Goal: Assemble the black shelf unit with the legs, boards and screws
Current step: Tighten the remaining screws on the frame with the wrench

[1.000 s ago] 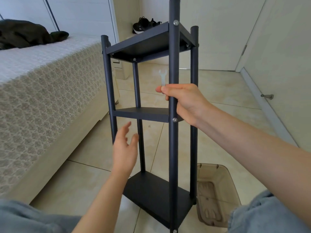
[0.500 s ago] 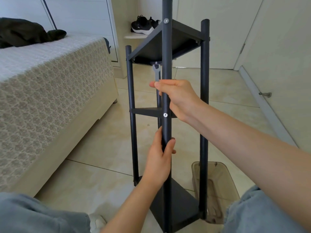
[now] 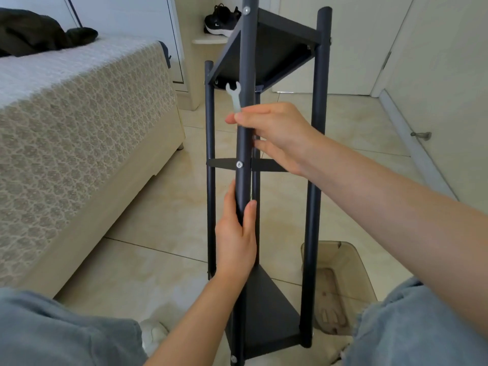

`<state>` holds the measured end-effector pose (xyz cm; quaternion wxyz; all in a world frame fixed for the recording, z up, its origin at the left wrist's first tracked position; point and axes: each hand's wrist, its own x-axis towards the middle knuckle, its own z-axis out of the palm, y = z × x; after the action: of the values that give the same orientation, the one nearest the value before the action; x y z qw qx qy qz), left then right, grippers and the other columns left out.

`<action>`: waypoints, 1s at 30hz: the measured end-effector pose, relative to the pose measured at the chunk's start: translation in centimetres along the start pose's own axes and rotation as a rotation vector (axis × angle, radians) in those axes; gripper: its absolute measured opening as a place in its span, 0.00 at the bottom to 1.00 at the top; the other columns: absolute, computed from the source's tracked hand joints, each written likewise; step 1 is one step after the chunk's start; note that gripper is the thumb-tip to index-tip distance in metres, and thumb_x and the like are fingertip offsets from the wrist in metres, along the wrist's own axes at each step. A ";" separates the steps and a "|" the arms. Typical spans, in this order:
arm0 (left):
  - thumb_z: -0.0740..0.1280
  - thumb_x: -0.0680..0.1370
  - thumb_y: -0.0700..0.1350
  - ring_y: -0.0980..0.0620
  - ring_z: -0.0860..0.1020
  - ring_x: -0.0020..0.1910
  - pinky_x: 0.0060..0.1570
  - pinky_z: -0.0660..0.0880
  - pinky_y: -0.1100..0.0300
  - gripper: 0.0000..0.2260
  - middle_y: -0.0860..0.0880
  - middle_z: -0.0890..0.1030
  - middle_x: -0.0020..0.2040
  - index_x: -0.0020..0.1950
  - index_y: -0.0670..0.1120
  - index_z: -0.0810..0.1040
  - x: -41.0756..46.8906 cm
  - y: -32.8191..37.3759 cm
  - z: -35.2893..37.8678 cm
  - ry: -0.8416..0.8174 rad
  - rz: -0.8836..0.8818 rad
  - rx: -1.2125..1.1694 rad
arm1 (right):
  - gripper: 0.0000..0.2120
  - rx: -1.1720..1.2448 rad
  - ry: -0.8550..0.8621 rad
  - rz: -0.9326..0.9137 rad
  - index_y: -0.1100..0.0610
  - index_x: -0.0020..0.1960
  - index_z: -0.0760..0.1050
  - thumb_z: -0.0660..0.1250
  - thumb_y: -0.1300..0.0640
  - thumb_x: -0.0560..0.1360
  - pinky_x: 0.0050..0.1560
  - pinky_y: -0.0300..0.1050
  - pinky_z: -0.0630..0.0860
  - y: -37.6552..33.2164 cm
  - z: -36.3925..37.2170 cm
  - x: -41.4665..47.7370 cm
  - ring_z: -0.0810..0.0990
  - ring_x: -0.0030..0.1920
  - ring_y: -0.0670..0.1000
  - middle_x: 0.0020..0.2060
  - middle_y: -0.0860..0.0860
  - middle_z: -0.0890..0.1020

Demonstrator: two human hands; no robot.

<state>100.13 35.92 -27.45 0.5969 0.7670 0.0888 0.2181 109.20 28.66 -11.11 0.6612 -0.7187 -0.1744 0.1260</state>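
— How does the shelf unit (image 3: 264,48) look?
— Matte black: three flat boards on four round tube legs. It stands upright on the glossy tiled floor (image 3: 158,207), near the bed's (image 3: 79,114) corner.
— Your hands?
— My left hand (image 3: 236,239) grips the nearest leg (image 3: 247,62) below a silver screw (image 3: 239,164). My right hand (image 3: 274,133), above, pinches a flat pale wrench (image 3: 233,95), forked end up.

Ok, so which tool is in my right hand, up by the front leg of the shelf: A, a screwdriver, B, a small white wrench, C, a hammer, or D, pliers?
B: a small white wrench sticks up out of the fingers of the right hand, beside the front leg, while the left hand grips that leg lower down.
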 end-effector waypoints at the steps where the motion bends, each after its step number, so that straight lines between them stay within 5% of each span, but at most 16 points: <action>1: 0.58 0.82 0.60 0.61 0.76 0.64 0.65 0.75 0.61 0.25 0.64 0.76 0.64 0.78 0.63 0.57 0.1 -0.1 0.0 0.016 0.008 0.009 | 0.07 0.030 0.014 0.007 0.55 0.49 0.84 0.67 0.61 0.79 0.60 0.44 0.75 0.1 -0.3 0.0 0.78 0.60 0.46 0.54 0.48 0.84; 5: 0.59 0.81 0.61 0.34 0.79 0.56 0.56 0.78 0.37 0.26 0.39 0.80 0.60 0.78 0.66 0.57 0.9 -0.3 -0.2 0.043 -0.001 -0.001 | 0.06 0.060 0.081 0.045 0.56 0.49 0.84 0.68 0.60 0.78 0.61 0.45 0.78 1.3 -1.9 -0.7 0.81 0.58 0.47 0.54 0.50 0.85; 7: 0.59 0.80 0.61 0.29 0.77 0.57 0.56 0.77 0.33 0.26 0.36 0.78 0.61 0.78 0.66 0.58 1.3 0.0 -0.4 0.063 0.000 -0.002 | 0.06 -0.046 0.136 0.058 0.55 0.50 0.85 0.68 0.59 0.78 0.59 0.45 0.79 2.3 -2.6 -1.3 0.81 0.55 0.46 0.53 0.49 0.85; 12: 0.60 0.80 0.62 0.31 0.77 0.58 0.56 0.77 0.32 0.27 0.40 0.78 0.63 0.79 0.64 0.59 1.7 -0.5 -0.3 0.087 -0.006 -0.019 | 0.06 -0.245 0.222 -0.011 0.47 0.46 0.85 0.70 0.55 0.77 0.44 0.36 0.78 4.7 -3.7 -3.3 0.79 0.42 0.40 0.44 0.41 0.84; 15: 0.60 0.79 0.62 0.40 0.81 0.46 0.51 0.80 0.35 0.28 0.47 0.80 0.54 0.78 0.64 0.60 1.7 -0.7 0.1 0.094 0.006 -0.028 | 0.05 -0.380 0.143 -0.014 0.47 0.47 0.85 0.70 0.54 0.76 0.38 0.31 0.75 5.9 -3.6 -4.3 0.79 0.38 0.36 0.38 0.41 0.83; 20: 0.59 0.78 0.64 0.45 0.80 0.41 0.46 0.82 0.41 0.29 0.47 0.80 0.53 0.79 0.63 0.59 2.0 -1.3 0.3 0.097 0.013 -0.038 | 0.07 -0.534 0.086 0.091 0.51 0.42 0.84 0.69 0.56 0.77 0.41 0.33 0.73 7.6 -2.8 -4.9 0.79 0.33 0.38 0.31 0.42 0.83; 22: 0.60 0.80 0.60 0.53 0.76 0.35 0.43 0.81 0.42 0.28 0.52 0.79 0.47 0.79 0.61 0.59 2.3 -1.5 0.4 0.103 0.021 -0.031 | 0.07 -0.544 0.085 0.139 0.52 0.43 0.85 0.69 0.56 0.77 0.44 0.36 0.75 8.1 -2.6 -4.9 0.79 0.32 0.39 0.31 0.43 0.84; 25: 0.60 0.82 0.58 0.53 0.74 0.32 0.37 0.79 0.43 0.26 0.61 0.77 0.39 0.80 0.59 0.60 2.6 -1.7 0.4 0.114 0.028 -0.015 | 0.07 -0.515 0.116 0.172 0.54 0.42 0.85 0.69 0.57 0.77 0.43 0.38 0.75 8.5 -2.2 -4.8 0.78 0.31 0.40 0.30 0.45 0.83; 28: 0.59 0.78 0.63 0.47 0.78 0.37 0.41 0.80 0.44 0.30 0.57 0.80 0.45 0.80 0.59 0.61 2.6 -1.2 0.2 0.105 0.023 -0.043 | 0.10 -0.505 0.131 0.173 0.52 0.37 0.83 0.69 0.57 0.76 0.45 0.40 0.73 8.2 -1.6 -4.2 0.75 0.30 0.40 0.28 0.44 0.79; 30: 0.59 0.77 0.64 0.35 0.80 0.52 0.52 0.79 0.36 0.31 0.43 0.80 0.58 0.79 0.59 0.61 2.5 -0.8 0.1 0.106 0.026 -0.052 | 0.14 -0.515 0.122 0.180 0.49 0.32 0.77 0.70 0.57 0.76 0.47 0.41 0.72 8.2 -1.1 -3.8 0.72 0.32 0.40 0.28 0.42 0.74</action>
<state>102.45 37.05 -27.70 0.6083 0.7396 0.1047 0.2683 106.91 25.52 -19.34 0.4521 -0.8820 -0.0959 0.0922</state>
